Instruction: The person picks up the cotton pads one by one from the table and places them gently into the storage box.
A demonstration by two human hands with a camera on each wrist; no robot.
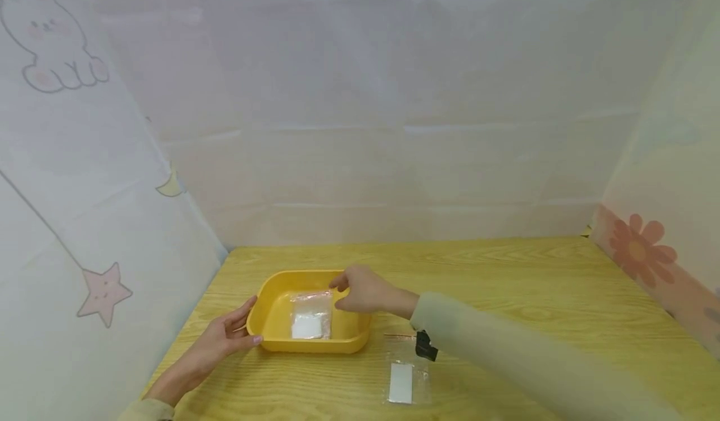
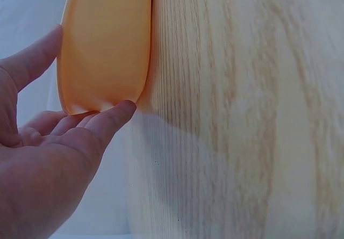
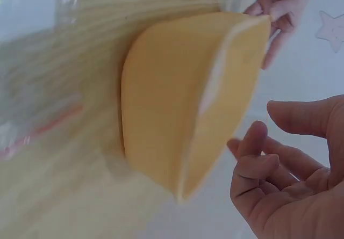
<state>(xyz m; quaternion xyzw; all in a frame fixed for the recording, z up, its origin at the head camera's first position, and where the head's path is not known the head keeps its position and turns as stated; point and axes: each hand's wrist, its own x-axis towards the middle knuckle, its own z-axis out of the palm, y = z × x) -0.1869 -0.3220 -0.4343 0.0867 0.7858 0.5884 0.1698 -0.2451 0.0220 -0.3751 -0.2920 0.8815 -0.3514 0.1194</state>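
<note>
While one clear bag (image 1: 311, 315) with a white insert already lies flat inside the yellow tray (image 1: 270, 321), a second bag (image 1: 406, 376) of the same kind rests on the counter (image 1: 506, 296) just beside the tray's near right corner, so by my reading the work stands about half done, one piece in and one left out. Over the tray's right rim the right hand (image 1: 362, 290) hovers above the bag's far edge, fingers (image 3: 252, 142) loosely curled and grasping nothing in the wrist view; whether a fingertip touches the bag I cannot tell. At the tray's left end the left hand (image 1: 227, 333) lies palm up, its straight fingers (image 2: 110, 118) touching the tray wall and steadying it without clenching
</note>
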